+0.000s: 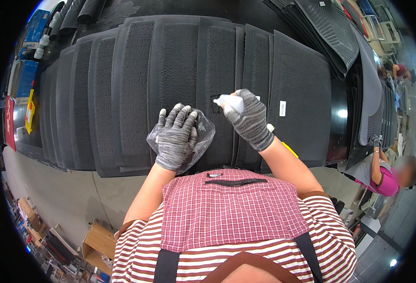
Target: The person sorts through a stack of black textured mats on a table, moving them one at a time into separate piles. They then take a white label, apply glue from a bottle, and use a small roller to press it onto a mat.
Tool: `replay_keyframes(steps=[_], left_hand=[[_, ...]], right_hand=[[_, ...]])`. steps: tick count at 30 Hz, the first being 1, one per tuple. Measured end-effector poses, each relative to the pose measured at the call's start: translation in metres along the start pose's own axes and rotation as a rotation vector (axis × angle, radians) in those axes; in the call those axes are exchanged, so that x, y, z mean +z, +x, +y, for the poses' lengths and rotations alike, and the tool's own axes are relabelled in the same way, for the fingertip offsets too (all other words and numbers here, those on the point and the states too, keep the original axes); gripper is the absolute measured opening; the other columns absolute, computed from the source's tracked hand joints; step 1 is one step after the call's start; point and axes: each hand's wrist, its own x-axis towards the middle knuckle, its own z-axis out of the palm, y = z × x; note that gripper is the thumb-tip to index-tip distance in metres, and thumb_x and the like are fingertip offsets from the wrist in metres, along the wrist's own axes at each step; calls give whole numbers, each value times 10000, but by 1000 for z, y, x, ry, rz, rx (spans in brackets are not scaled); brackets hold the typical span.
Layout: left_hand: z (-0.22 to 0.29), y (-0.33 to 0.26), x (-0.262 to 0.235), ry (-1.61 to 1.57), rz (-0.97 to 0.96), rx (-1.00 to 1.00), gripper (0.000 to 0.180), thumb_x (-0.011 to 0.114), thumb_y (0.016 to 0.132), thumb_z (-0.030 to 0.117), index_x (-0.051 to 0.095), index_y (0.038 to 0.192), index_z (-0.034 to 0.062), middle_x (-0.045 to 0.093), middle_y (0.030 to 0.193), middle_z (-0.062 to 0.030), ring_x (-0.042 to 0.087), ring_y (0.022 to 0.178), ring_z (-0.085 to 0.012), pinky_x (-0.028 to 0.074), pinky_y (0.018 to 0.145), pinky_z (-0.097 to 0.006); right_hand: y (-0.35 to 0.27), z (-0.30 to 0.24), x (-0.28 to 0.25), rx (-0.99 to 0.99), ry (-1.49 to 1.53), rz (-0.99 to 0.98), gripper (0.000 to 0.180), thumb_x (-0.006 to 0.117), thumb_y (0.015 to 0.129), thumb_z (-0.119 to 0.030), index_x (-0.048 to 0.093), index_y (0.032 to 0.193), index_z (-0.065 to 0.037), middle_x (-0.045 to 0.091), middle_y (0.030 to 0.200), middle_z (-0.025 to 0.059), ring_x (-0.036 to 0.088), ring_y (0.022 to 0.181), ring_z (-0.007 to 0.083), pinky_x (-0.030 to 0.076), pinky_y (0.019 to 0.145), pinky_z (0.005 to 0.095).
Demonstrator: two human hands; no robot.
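Note:
My left hand, in a grey striped knit glove with white fingertips, lies flat with its fingers spread on a clear plastic bag. What the bag holds is hidden. In a matching glove, my right hand is wrapped round a small white squeeze bottle whose narrow nozzle points left. Beneath both hands overlap several black textured rubber mats, fanned out in a row. A white label is on the rightmost mat, and a smaller one shows just beyond my right hand.
More black ribbed mats are piled at the far right. Blue boxes and a yellow tool stand at the left end, near dark rolls. A co-worker in a pink top handles mats at the right. A cardboard box sits behind me.

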Motion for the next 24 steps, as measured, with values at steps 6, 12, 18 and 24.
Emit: replay_keyframes(steps=[6, 12, 18, 24], left_hand=[[-1, -1, 0, -1, -10, -4, 392, 553, 830, 221, 590, 1207, 121, 533, 1298, -80, 426, 1281, -269, 206, 1116, -513], [1, 0, -1, -1, -16, 0, 393, 552, 833, 222, 588, 1211, 121, 529, 1302, -78, 414, 1290, -266, 194, 1121, -508], [-1, -1, -1, -18, -33, -4, 385, 556, 840, 233, 591, 1206, 121, 529, 1303, -79, 407, 1295, -266, 181, 1126, -505], [8, 4, -25, -162, -33, -30, 352, 603, 817, 187, 621, 1158, 100, 555, 1269, -96, 441, 1270, -295, 226, 1112, -510]], right_hand=[[-15, -7, -11, 64, 45, -120, 317, 713, 768, -204, 569, 982, -21, 634, 833, 147, 662, 737, 263, 546, 657, 354], [3, 4, -3, -102, -78, 25, 313, 681, 801, -236, 561, 993, -20, 631, 841, 144, 660, 753, 275, 544, 659, 363], [-14, -1, -9, -8, -21, -75, 325, 686, 793, -236, 559, 1000, -19, 632, 828, 148, 660, 731, 275, 547, 661, 359], [4, 4, -4, -28, -28, 6, 330, 677, 807, -244, 554, 1010, -15, 634, 850, 159, 659, 764, 288, 544, 698, 370]])
